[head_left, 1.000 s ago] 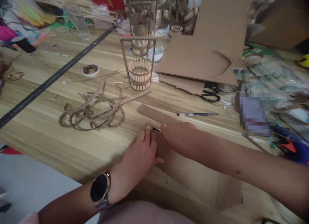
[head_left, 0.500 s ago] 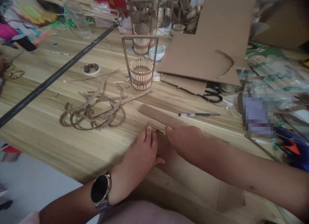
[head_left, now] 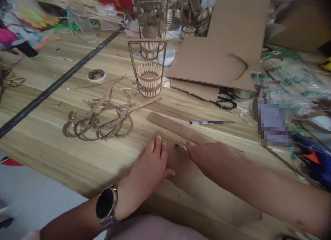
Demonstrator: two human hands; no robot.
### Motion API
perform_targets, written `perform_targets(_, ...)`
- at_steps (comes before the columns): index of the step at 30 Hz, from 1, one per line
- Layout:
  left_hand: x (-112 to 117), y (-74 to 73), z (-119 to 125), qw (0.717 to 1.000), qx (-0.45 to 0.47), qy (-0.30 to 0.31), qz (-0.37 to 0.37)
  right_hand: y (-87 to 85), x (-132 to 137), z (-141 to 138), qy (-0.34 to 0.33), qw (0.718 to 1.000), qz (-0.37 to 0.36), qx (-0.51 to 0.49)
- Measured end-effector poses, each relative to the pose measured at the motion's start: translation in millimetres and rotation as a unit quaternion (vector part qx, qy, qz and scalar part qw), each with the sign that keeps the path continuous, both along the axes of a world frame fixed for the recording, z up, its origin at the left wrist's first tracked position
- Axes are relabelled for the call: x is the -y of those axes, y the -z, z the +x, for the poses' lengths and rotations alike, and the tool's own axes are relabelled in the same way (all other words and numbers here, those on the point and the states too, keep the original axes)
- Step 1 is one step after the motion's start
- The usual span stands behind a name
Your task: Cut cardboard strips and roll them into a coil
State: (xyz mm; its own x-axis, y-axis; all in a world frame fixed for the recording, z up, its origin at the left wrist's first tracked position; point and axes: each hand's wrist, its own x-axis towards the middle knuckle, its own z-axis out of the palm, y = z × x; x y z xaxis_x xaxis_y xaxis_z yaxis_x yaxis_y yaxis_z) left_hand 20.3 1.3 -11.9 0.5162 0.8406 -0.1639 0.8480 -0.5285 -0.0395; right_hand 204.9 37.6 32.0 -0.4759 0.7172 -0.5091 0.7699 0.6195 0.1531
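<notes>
"Beneath the left hand (head_left: 150, 167), what's lying?"

"Cardboard (head_left: 186, 172); that hand is pressing flat, gripping nothing. The right hand (head_left: 203, 152), clutching a cutter (head_left: 185, 148), should be slicing away from its partner."

The wood-grained tabletop (head_left: 38, 129) carries a slatted bucket (head_left: 149, 83). Curled strips (head_left: 121, 115) lie left of it, a cardboard sheet (head_left: 182, 166) in front of it.
</notes>
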Motion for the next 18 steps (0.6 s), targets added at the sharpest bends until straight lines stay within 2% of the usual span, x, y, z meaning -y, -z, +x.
perform_targets(6, 1.3, 2.4, -1.3, 1.0, 0.006, 0.0, 0.012, 6.3, 6.6, 10.2, -0.043, 0.997, 0.006, 0.068)
perform_targets(9, 2.4, 4.5, -2.3, 1.0, 0.007, 0.003, 0.022, -0.5, 10.3, 9.4, 0.005, 0.996, 0.004, 0.087)
perform_targets(12, 3.2, 6.2, -3.2, 0.999, 0.005, 0.006, 0.034, -10.6, 11.8, 7.2, 0.071, 0.992, -0.04, 0.099)
perform_targets(15, 3.1, 7.1, -3.8, 0.999, 0.003, 0.007, 0.041, -17.0, 14.6, 10.1, 0.109, 0.986, -0.067, 0.11)
perform_targets(18, 2.3, 7.3, -3.6, 0.999, -0.002, 0.011, 0.031, -15.5, 23.6, 27.0, 0.143, 0.986, -0.032, 0.081)
